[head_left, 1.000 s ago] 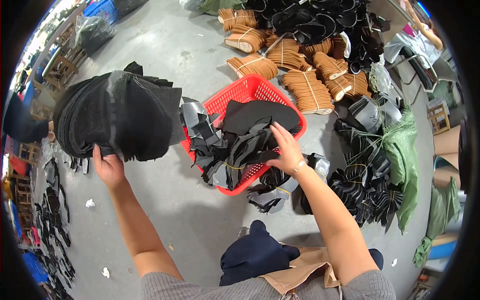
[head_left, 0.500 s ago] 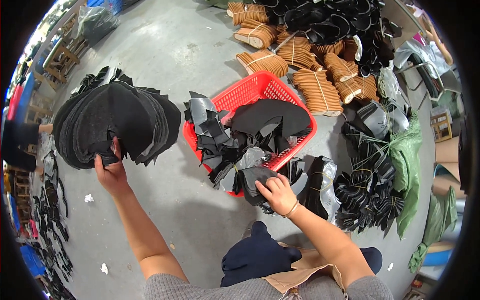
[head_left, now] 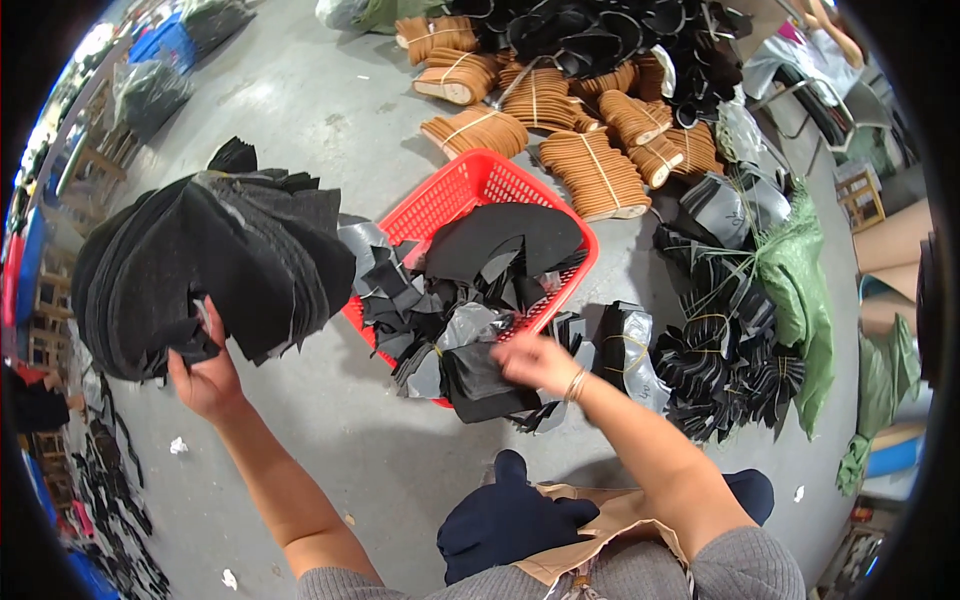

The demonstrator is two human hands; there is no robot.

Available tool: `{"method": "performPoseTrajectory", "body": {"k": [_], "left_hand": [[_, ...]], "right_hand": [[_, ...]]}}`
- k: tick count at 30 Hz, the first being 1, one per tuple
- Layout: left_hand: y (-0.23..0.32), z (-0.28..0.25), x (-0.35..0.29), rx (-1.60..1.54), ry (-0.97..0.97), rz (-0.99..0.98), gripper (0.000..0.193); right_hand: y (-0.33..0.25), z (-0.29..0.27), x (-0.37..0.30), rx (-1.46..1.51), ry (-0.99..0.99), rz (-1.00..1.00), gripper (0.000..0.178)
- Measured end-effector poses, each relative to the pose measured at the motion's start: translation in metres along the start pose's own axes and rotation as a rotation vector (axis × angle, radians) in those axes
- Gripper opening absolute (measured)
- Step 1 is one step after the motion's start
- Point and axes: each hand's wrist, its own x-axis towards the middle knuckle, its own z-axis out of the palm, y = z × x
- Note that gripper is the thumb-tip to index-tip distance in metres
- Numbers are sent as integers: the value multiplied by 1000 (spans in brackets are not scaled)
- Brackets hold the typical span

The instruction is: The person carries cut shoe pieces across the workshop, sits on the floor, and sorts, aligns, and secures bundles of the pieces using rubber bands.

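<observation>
A thick fan-shaped stack of black fabric pieces (head_left: 240,235) hangs over the floor at the left. My left hand (head_left: 208,378) is closed around its narrow near end, with the thumb up against the pieces. A red plastic basket (head_left: 568,185) stands in the middle, piled with black and grey cut pieces (head_left: 505,240). My right hand (head_left: 540,363) is over its near edge, beside a dark stack of pieces (head_left: 485,380) that hangs out over the rim. Motion blurs the right fingers, so their grip is unclear.
Tied bundles of tan ribbed pieces (head_left: 592,175) lie beyond the basket, with black curved pieces (head_left: 590,35) behind them. Tied black bundles (head_left: 720,345) and a green woven sack (head_left: 795,290) lie at the right. Black scraps (head_left: 110,480) litter the floor at left.
The fabric stack in my left hand has shifted left and slightly nearer. My right hand has drawn in its fingers over the dark stack. The view has shifted, moving the basket leftward in the picture.
</observation>
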Motion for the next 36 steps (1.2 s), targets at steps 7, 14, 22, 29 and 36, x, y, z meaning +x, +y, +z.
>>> {"method": "performPoseTrajectory", "body": {"k": [7,14,22,29,36], "left_hand": [[-7,11,-24,104,76,-42,38],[5,0,-55,253,275,-60,50],[-14,10,-60,278,393,54,51],[-15,14,-64,254,427,33,48],[-18,14,-71,172,290,23,51]], "right_hand": [[44,-83,81,384,1061,830,54],[23,-45,124,-295,954,419,18],[6,21,123,-383,686,165,12],[14,10,117,-406,592,54,12],[54,-71,100,-133,1060,504,33]]}}
